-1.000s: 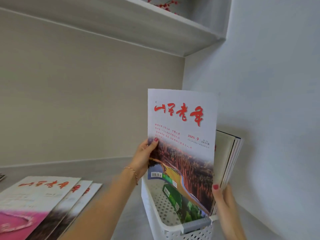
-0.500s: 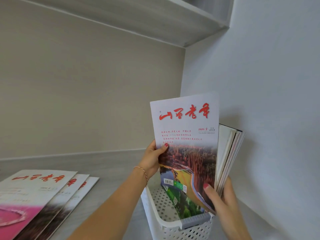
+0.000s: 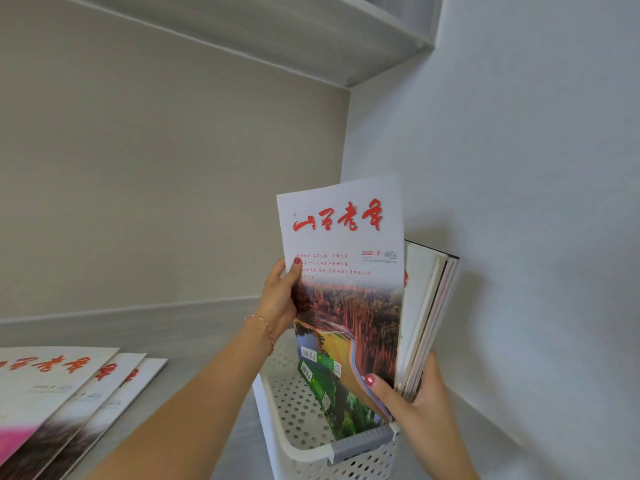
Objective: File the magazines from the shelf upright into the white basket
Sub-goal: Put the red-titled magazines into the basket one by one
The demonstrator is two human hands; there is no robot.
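I hold a magazine (image 3: 341, 271) upright over the white basket (image 3: 301, 441), its lower edge down inside the basket and its cover facing me: red brush lettering across a pale top, an autumn forest and a winding river below. My left hand (image 3: 278, 299) has its grip closed on the magazine's left edge, thumb pressed on the cover beside the small red text. A thin red cord bracelet (image 3: 264, 329) circles that wrist. My right hand (image 3: 420, 400) is closed around the bottom right, thumb on the cover's lower corner and fingers wrapped behind a bundle of filed magazines (image 3: 427, 317) that stand upright just behind, fanned a little toward the wall at right. The basket, perforated plastic with a grey handle (image 3: 363, 441) at its near end, sits on the grey shelf (image 3: 194, 344) close to the white side wall (image 3: 519, 202). Well apart, at the far left of the shelf, three more magazines (image 3: 69, 400) of the same title lie flat, overlapping in a staggered stack, their covers blurred at the frame's edge. An upper shelf board (image 3: 311, 36) runs overhead.
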